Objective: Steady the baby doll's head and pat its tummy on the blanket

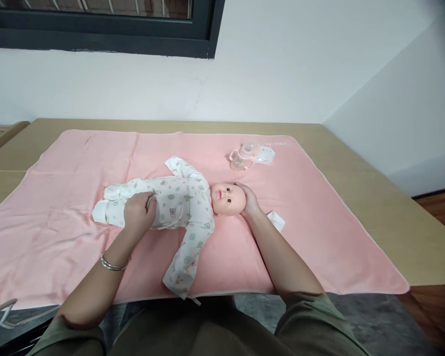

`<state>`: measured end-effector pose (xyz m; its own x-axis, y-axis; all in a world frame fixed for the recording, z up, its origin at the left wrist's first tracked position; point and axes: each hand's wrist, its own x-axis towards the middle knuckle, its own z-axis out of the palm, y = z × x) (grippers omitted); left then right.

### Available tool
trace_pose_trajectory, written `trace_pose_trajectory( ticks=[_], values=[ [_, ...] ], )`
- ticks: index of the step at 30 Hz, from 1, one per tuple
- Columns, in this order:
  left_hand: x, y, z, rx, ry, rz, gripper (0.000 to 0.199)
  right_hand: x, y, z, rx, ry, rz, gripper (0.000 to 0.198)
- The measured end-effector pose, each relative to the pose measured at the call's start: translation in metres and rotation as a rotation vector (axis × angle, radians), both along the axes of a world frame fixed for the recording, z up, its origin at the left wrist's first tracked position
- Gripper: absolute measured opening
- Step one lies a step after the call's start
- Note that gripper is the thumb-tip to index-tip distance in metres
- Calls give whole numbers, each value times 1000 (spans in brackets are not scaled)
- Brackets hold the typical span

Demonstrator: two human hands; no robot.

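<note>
"Since both hands are on the doll [168, 201], how would you steady it?"

"With a cradle, not a squeeze. The right hand [250, 200] is rounded into a loose cup and has hold of the crown of the head [228, 199]. Most of its fingers are hidden. I'd spread the pressure across the palm so the neck doesn't twist."

"And the left?"

"The left hand [140, 211] is on the printed outfit [172, 198] around the hip, its fingers partly curled. Whether it pinches any cloth, I can't tell. To my mind, a flat palm would steady the body better than a tug on fabric."

"Where does the doll lie?"

"On its back across the pink blanket [319, 237], head toward the right, feet to the left. The near sleeve [187, 254] stretches to the blanket's near edge, so I'd make sure nothing snags it."

"Anything in the way?"

"Not much. The handled bottle [242, 158] is beyond the head, with a small packet [265, 155] beside it. A white slip [276, 220] is just beside the right forearm, so I'd mind that elbow."
</note>
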<state>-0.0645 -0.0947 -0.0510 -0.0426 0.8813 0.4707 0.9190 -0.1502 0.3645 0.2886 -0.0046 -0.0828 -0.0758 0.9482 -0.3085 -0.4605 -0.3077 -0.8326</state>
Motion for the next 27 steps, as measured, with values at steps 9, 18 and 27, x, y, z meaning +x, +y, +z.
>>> trace_pose_trajectory(
  ticks=[9, 18, 27],
  values=[
    [1, 0, 1, -4, -10, 6, 36, 5, 3, -8, 4, -57, 80, 34],
    [0, -1, 0, -10, 0, 8, 35, 3, 2, 0, -74, -75, 118, 32],
    [1, -1, 0, -6, -3, 21, 35, 4, 2, -2, -13, -83, 123, 30]
  ],
)
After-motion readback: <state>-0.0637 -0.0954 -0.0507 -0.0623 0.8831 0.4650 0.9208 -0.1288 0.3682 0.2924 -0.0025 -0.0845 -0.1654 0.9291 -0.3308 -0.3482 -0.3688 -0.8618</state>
